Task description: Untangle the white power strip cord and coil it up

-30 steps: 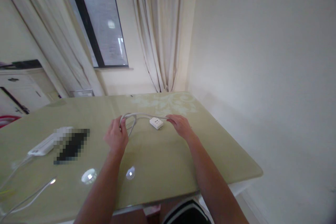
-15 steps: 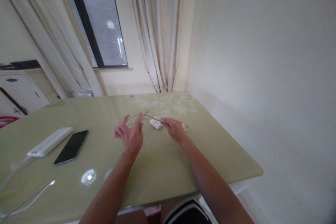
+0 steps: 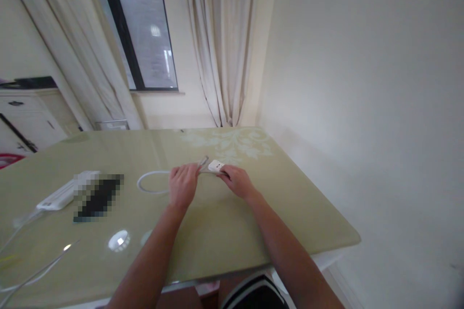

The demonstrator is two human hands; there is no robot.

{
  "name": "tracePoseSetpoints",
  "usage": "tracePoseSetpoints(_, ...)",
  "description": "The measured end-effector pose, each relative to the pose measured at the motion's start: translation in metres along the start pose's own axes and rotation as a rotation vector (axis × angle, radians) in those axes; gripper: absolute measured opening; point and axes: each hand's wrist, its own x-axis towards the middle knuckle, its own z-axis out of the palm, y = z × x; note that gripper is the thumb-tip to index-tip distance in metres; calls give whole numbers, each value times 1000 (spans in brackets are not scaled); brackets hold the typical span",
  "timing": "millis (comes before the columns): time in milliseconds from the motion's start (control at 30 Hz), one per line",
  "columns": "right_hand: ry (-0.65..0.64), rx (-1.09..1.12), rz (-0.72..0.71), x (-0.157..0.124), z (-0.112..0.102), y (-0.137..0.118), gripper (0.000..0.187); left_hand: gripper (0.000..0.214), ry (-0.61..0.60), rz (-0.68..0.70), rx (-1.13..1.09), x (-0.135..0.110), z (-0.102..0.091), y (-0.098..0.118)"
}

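A white power cable (image 3: pixel 152 173) forms a loop that sticks out to the left of my left hand (image 3: pixel 183 184). The fingers of that hand are closed around the cable, and a short bent piece of it stands up past the fingertips. My right hand (image 3: pixel 236 179) pinches the stretch of cable running between both hands. Right at its fingertips lies a small white socket block (image 3: pixel 216 165) with dark holes, partly covered by the fingers. I cannot tell whether the fingers also grip the block.
On the left of the green-topped table (image 3: pixel 203 231) lie a long white power strip (image 3: pixel 60 197) and a dark, pixelated flat object (image 3: pixel 99 198). Thin white cords (image 3: pixel 39 273) run along the near left. A wall (image 3: pixel 344 106) borders the right side; curtains (image 3: pixel 226 48) hang behind.
My left hand has closed on the cable and turned knuckles up. The cable loop now extends left of it. My right hand has moved slightly; the plug beside it is no longer visible.
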Motion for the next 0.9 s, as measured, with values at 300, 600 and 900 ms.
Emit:
tracePoseSetpoints(300, 110, 21, -70, 2, 5, -11, 18, 23, 119, -114, 35, -5, -4, 2)
tracePoseSetpoints(600, 73, 634, 118, 4, 24, -26, 49, 25, 26, -66, 38, -1, -6, 26)
tracePoseSetpoints(900, 60, 838, 205, 5, 23, -29, 49, 33, 160, -355, -64, -7, -6, 1)
